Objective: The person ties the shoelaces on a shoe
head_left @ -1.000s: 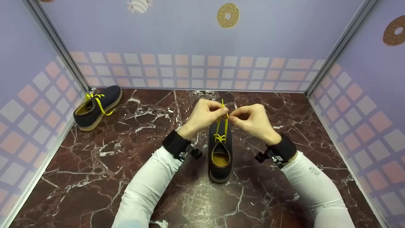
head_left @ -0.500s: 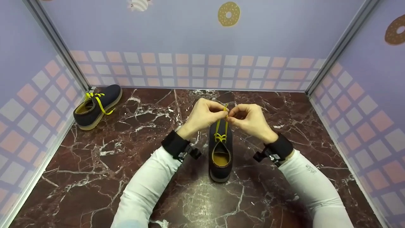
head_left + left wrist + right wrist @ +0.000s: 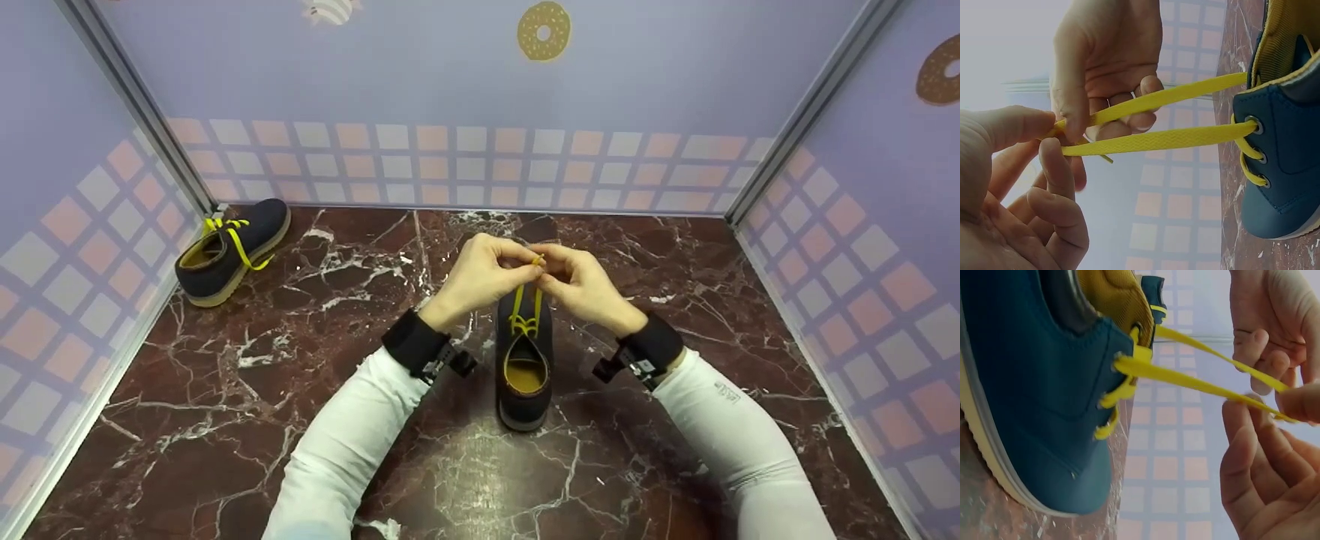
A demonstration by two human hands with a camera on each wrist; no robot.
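A dark blue shoe [image 3: 523,409] with a tan lining stands upright, toe away from me. Its yellow shoelace [image 3: 1174,138] runs from the top eyelets as two taut strands up to my hands. My left hand [image 3: 486,274] pinches the lace between thumb and forefinger, above the toe. Fingertip to fingertip with it, my right hand [image 3: 583,283] pinches the lace too. In the left wrist view a short lace end sticks out below the fingers; the crossing of the strands is mostly hidden by the fingertips. In the right wrist view the strands converge at the fingers.
A second dark blue shoe [image 3: 201,283] with yellow laces, one end hanging over its side, stands at the back left by the wall. Purple walls [image 3: 450,75] with checks enclose the dark red marbled surface [image 3: 360,465] on three sides.
My right hand has moved left until its fingertips meet the left ones. The lace end that stuck up above the fingers has gone down between them. My left hand has barely moved.
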